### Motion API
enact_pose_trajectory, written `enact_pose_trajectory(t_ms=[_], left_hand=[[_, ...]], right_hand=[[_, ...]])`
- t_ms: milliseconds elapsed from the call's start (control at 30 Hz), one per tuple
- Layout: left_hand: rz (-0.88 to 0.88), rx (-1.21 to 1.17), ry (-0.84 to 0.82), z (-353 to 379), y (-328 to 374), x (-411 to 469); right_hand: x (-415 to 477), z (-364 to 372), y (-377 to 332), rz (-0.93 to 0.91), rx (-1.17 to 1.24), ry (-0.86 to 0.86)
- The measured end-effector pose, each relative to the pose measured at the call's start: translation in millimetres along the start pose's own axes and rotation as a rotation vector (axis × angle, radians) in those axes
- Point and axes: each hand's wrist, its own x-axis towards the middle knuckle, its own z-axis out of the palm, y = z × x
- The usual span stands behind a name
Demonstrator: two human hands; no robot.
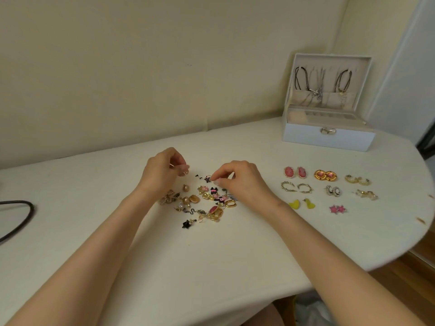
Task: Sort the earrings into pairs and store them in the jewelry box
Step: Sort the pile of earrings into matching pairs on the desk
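Observation:
A heap of unsorted earrings point(202, 203) lies mid-table between my hands. My left hand point(162, 170) has curled fingers pinching a small gold earring point(186, 172) just above the table. My right hand point(237, 180) pinches a small black and pink earring point(207, 178) at the far edge of the heap. To the right, several sorted pairs lie in rows: pink ovals point(295, 172), gold rounds point(325, 175), gold hoops point(357, 180), silver hoops point(296, 187), yellow ducks point(301, 204), pink stars point(337, 209). The white jewelry box point(329, 137) stands open at the back right.
Necklaces point(320, 88) hang inside the box lid. A black cable point(21, 217) loops at the table's left edge. The table's curved edge point(400, 252) runs on the right, with wooden floor beyond. A wall stands close behind the table.

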Motion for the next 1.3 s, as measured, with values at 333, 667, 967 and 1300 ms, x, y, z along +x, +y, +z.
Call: enact_pose_trajectory(t_ms=[333,667,967,1300], left_hand=[[-0.043,-0.305,-0.061,-10.9,4.9,-4.1],[-0.121,-0.283,0.044,-18.3,-2.4,-0.6],[-0.137,-0.287,0.024,-23.3,-4.6,-1.3],[-0.138,-0.306,0.055,-22.0,-4.8,0.0]], right_hand=[[6.7,11.2,-17.1,-0.053,-0.136,-0.122],[10.2,41.0,-48.8,-0.231,-0.267,-0.240],[10.7,24.0,-48.0,-0.173,-0.257,-0.248],[6.8,23.4,-58.1,-0.208,-0.204,-0.330]])
